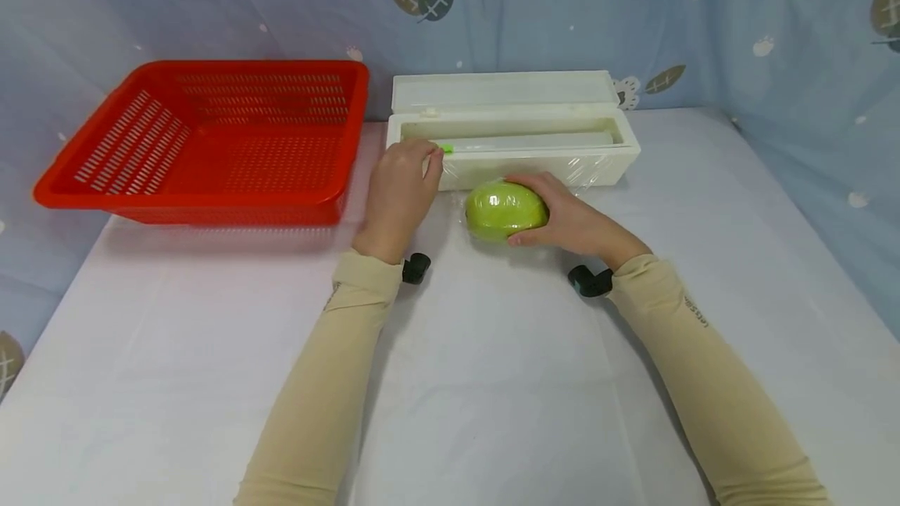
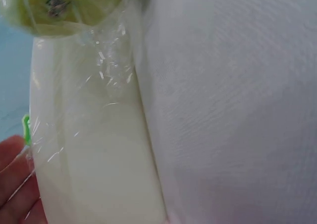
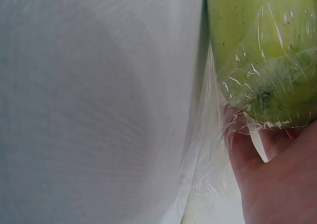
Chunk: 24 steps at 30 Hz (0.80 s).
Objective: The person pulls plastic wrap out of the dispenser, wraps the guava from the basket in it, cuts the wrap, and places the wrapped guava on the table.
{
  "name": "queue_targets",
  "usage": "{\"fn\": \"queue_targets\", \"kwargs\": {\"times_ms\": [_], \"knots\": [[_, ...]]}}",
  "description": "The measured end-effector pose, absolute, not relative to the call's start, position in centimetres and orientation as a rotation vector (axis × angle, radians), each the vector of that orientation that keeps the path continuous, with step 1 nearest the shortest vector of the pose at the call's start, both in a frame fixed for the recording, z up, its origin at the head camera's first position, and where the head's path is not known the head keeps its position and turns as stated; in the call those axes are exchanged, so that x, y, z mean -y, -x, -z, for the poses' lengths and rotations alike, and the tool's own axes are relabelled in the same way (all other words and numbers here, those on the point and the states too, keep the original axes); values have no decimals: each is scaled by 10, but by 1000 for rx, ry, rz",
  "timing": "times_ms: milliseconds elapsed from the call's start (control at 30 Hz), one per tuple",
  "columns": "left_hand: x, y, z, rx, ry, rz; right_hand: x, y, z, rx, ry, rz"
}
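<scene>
A green melon (image 1: pixel 501 213) wrapped in shiny cling film sits in front of a white cling film box (image 1: pixel 598 170). My right hand (image 1: pixel 569 217) grips the melon's right end, thumb at the near side and fingers at the far side. Loose film (image 2: pixel 111 68) stretches from the melon over the box's front wall. At the box's left end, my left hand (image 1: pixel 402 190) pinches a small green slide cutter (image 1: pixel 448 148) on the front rim. In the right wrist view, bunched film (image 3: pixel 237 122) lies between the melon's end and my fingers.
The box's lid (image 1: pixel 502 92) stands raised at the back, and a white roll (image 1: pixel 534 141) lies inside. A red plastic basket (image 1: pixel 246 205) stands to the left on the white tablecloth (image 1: pixel 492 381). A blue patterned curtain (image 1: pixel 548 14) hangs behind.
</scene>
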<state>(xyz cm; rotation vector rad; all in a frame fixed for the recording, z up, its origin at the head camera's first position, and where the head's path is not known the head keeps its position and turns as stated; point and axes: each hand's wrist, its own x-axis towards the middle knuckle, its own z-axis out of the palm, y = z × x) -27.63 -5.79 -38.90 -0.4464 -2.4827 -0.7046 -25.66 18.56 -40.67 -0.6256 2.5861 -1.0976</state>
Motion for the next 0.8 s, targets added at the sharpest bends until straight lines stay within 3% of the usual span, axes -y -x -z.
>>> {"fn": "queue_targets", "kwargs": {"times_ms": [800], "knots": [[52, 275, 394, 2526, 507, 584, -188, 256, 409, -2608, 643, 1090]]}}
